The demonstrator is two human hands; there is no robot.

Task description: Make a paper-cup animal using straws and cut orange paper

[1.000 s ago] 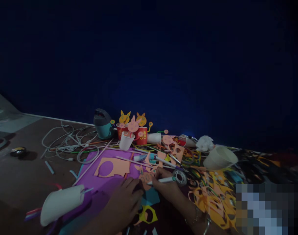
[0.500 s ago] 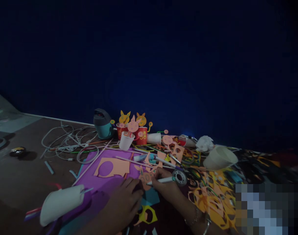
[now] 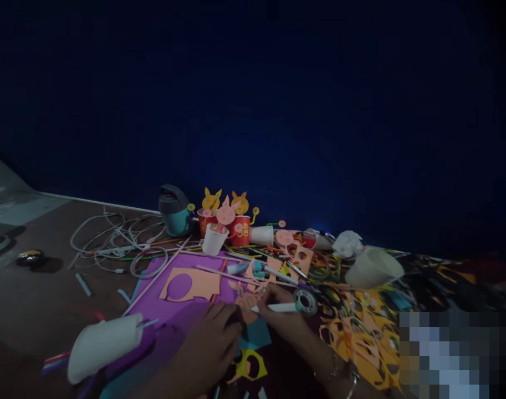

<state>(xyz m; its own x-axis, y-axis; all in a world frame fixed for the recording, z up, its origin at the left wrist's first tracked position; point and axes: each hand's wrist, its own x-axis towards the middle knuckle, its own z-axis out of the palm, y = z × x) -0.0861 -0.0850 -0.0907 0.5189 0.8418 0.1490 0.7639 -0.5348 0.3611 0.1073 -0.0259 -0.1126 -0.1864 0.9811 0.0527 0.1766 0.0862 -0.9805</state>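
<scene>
A white marker (image 3: 282, 307) with a green end is pinched in my right hand (image 3: 277, 316), its tip on an orange paper animal face (image 3: 248, 305) with ears. My left hand (image 3: 214, 338) lies just left of the face, palm down with the fingers bent close together; its fingertips are partly hidden, so whether it grips the paper is unclear. Under and left of my left hand is a purple sheet (image 3: 153, 327), with an orange cut-out sheet (image 3: 203, 284) on it. A yellow paper scrap (image 3: 256, 366) lies between my wrists.
A white paper cup (image 3: 105, 346) lies at the front left. Behind stand cups with paper faces, including a white one (image 3: 215, 239), beside a teal container (image 3: 175, 213). White cables (image 3: 111, 238) are at the left. Tape (image 3: 306, 302), yellow scraps (image 3: 369, 332) and a large cup (image 3: 373, 269) are at the right.
The marker in my right hand has tilted to lie nearer level, and its tip has shifted slightly right on the orange face. My left hand has hardly moved.
</scene>
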